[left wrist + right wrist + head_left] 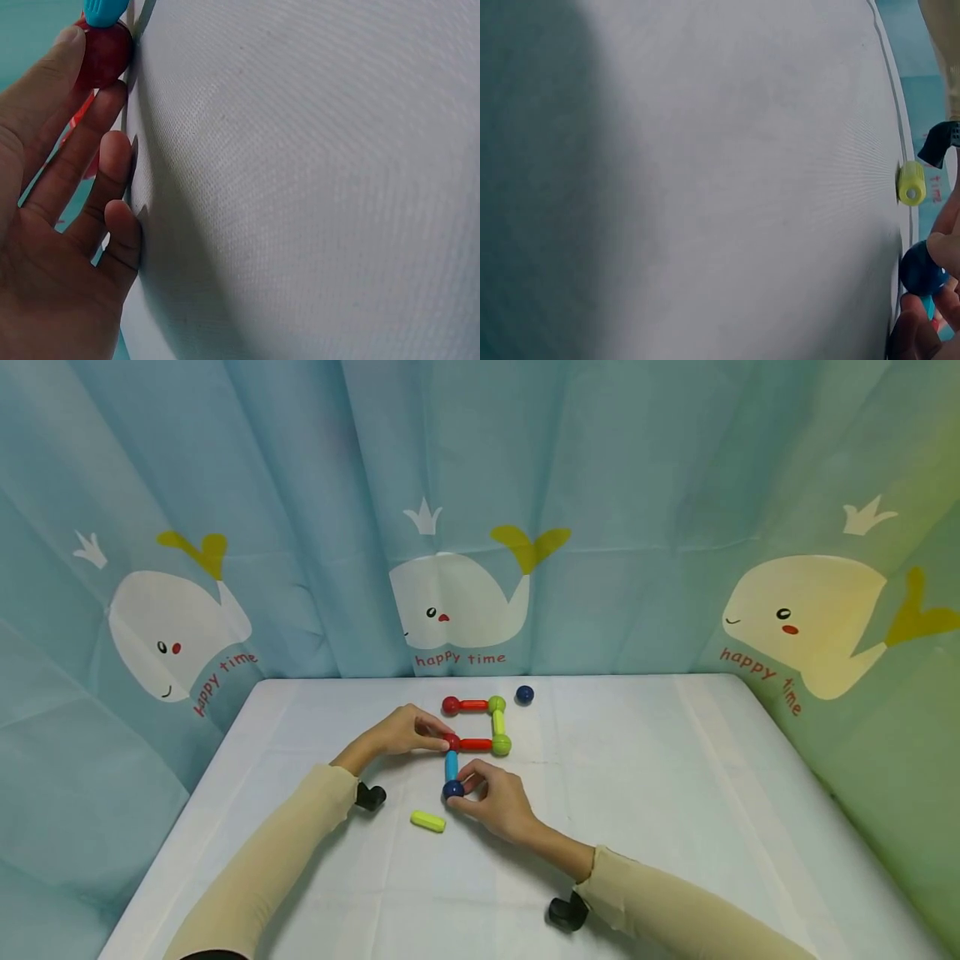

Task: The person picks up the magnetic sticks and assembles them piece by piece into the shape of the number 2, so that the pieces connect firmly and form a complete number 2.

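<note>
Coloured balls and short rods lie joined on the white table. A red ball (452,742) is pinched between thumb and fingers of my left hand (405,732). From it a blue rod (452,766) runs toward me to a dark blue ball (453,790), which my right hand (498,802) pinches. A red rod (476,744) leads right from the held red ball to a green ball (501,744). Beyond, a green rod (498,722), a second green ball (497,704), another red rod (474,705) and another red ball (451,705) continue the shape.
A loose yellow-green rod (428,821) lies left of my right hand. Another dark blue ball (525,695) sits at the back, right of the joined pieces. The white table (675,793) ends against a whale-printed curtain (630,527).
</note>
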